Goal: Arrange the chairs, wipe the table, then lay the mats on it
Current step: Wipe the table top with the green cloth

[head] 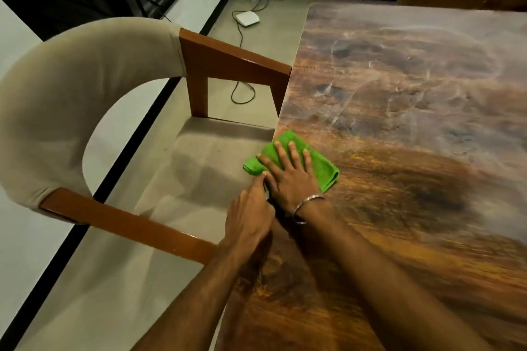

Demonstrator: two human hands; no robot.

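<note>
Cloth [296, 159] lies under the right hand's [288, 177] flat, spread fingers at the table [413, 122] edge; left hand [249, 216] pinches its corner.

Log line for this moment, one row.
step: wipe table | right hand flat on green cloth at table edge | left hand beside it | mats: none visible

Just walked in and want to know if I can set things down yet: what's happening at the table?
A person is wiping the wooden table with a green cloth. The right hand presses flat on the cloth near the table's edge, and the left hand rests beside it at that edge. A cushioned chair is pushed up to that side. Smears show farther along the top, and no mats are in view.
</note>
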